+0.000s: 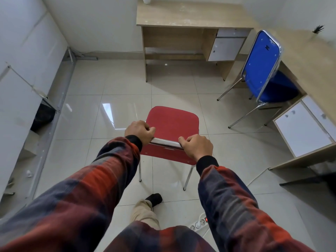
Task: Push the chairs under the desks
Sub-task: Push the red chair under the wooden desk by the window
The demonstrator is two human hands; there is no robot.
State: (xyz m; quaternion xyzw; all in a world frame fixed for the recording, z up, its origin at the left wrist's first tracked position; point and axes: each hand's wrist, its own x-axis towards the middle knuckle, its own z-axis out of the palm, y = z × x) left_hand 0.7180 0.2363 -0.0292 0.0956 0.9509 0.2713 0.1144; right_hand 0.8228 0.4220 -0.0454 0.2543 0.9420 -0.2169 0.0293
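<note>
A red chair (172,122) with chrome legs stands on the tiled floor in the middle of the room, its seat facing the far desk (190,17). My left hand (139,131) and my right hand (197,146) both grip the chrome top rail of its backrest. The far desk is wooden, with an open knee space on its left and a white cabinet door on its right, well beyond the chair. A blue chair (261,57) sits with its seat partly under the right-hand desk (312,57).
A white power strip (199,222) with a cable lies on the floor by my right leg. My foot in a dark sock (154,199) is behind the chair. White panels and metal framing (52,91) line the left wall. Bare tiles lie between chair and far desk.
</note>
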